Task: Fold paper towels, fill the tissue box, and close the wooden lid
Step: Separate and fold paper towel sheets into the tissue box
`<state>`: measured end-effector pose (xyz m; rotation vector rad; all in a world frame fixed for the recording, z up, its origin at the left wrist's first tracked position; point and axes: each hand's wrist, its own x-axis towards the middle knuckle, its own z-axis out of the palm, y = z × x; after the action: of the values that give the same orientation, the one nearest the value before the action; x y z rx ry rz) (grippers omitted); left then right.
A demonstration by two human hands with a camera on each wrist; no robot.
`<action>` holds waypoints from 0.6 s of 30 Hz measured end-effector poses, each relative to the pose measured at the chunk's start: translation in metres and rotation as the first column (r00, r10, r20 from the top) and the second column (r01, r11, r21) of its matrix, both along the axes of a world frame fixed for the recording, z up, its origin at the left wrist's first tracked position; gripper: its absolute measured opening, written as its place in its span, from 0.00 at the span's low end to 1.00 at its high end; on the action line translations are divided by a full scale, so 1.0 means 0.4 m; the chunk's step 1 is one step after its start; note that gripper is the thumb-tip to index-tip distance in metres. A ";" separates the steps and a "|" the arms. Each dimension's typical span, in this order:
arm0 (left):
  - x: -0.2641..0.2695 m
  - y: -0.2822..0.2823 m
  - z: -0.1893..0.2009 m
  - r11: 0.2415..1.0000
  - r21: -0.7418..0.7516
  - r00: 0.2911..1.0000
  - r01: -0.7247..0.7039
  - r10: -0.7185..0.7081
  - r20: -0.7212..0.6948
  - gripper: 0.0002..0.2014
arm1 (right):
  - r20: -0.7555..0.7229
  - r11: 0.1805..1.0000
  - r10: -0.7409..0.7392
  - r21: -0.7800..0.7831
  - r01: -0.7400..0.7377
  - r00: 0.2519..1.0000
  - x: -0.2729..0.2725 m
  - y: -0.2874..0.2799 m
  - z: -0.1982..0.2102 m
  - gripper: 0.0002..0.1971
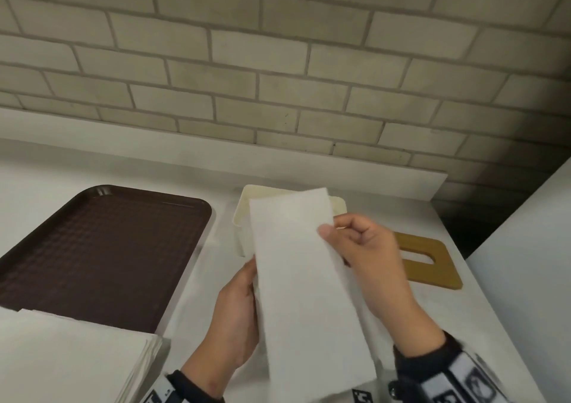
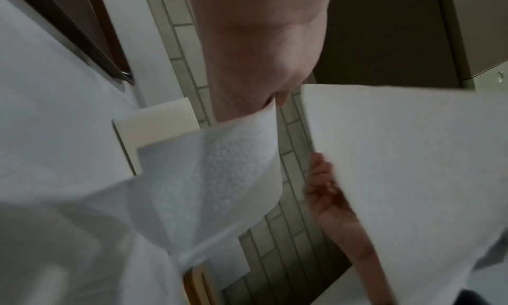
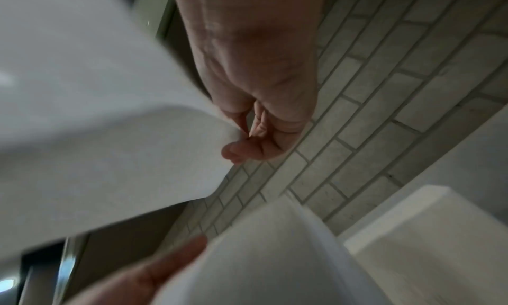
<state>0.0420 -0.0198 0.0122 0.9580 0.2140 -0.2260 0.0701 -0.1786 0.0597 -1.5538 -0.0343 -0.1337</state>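
Note:
A white paper towel [image 1: 304, 282], folded into a long strip, is held up above the counter between both hands. My left hand [image 1: 239, 306] grips its left edge low down. My right hand [image 1: 355, 245] pinches its right edge near the top between thumb and fingers. In the left wrist view the towel [image 2: 219, 175] curls under my left hand [image 2: 258, 55]. The right wrist view shows the towel [image 3: 110, 153] pinched at my right fingertips [image 3: 247, 135]. Behind the towel stands the cream tissue box [image 1: 244, 217], open on top. The wooden lid [image 1: 429, 260] with its slot lies flat to the right.
A brown tray [image 1: 102, 254] lies on the white counter [image 1: 482, 325] at the left. A stack of unfolded paper towels [image 1: 68, 359] sits at the lower left corner. A brick wall [image 1: 278, 62] runs along the back. A white panel [image 1: 531, 272] rises at the right.

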 end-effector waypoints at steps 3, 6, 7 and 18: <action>-0.003 -0.001 0.009 0.996 -0.081 0.999 0.035 -0.036 -0.008 0.22 | 0.008 0.990 -0.074 -0.118 0.074 0.997 0.017 0.019 -0.037 0.07; -0.004 0.008 0.009 0.991 -0.112 0.997 0.078 -0.077 0.013 0.30 | 0.032 0.973 -0.084 -0.212 0.089 0.996 0.024 0.036 -0.056 0.06; -0.005 0.009 0.009 0.990 -0.106 0.995 0.094 -0.092 0.028 0.29 | 0.041 0.968 -0.082 -0.236 0.089 0.996 0.024 0.041 -0.059 0.06; 0.022 -0.002 -0.002 0.958 0.286 0.978 0.004 -0.064 0.200 0.12 | -0.149 0.987 0.140 0.098 -0.126 0.979 -0.002 0.044 -0.101 0.13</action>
<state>0.0506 -0.0205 0.0116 1.2642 0.0371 -0.1266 0.0693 -0.1610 0.0191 -1.4653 -0.0095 0.0911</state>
